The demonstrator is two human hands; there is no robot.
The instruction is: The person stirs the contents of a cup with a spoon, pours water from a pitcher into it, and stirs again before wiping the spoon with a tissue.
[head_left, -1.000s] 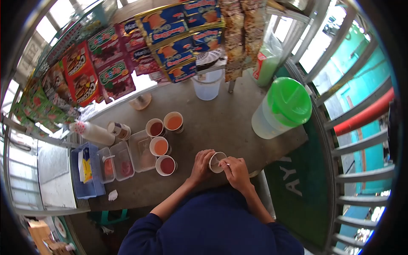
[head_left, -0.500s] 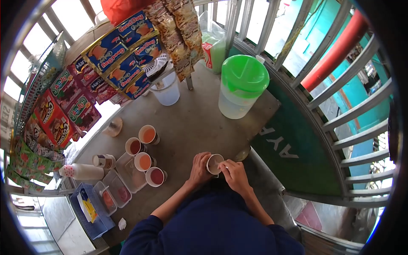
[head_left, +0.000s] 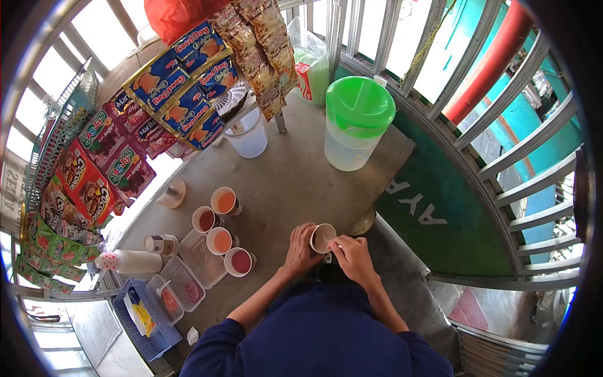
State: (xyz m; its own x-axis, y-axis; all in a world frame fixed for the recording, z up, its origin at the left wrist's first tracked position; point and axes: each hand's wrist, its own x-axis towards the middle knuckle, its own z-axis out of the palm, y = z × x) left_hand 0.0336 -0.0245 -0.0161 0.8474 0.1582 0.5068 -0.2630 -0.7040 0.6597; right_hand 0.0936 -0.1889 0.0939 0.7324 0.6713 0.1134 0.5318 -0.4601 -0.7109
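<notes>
My left hand (head_left: 301, 249) is wrapped round the side of a paper cup (head_left: 323, 236) near the table's front edge. Inside the cup is something pale brownish; its depth is hard to judge. At the cup's right rim, the fingers of my right hand (head_left: 353, 256) are pinched together over the opening. What they hold, if anything, is too small to make out. To the left stand paper cups with orange drinks (head_left: 225, 202) and red drinks (head_left: 239, 261). A clear pitcher with a green lid (head_left: 360, 110) stands beyond my hands.
Clear plastic boxes (head_left: 204, 261) hold pink and red contents at left, beside a sleeve of stacked cups (head_left: 130, 261). A blue basket (head_left: 149, 333) sits at front left. Drink sachets (head_left: 182, 94) hang over the far left side. Metal bars (head_left: 483, 69) enclose the right.
My view has shifted slightly, so the table things appear a little to the right. The left hand still holds the cup; my right hand remains pinched at its rim.
</notes>
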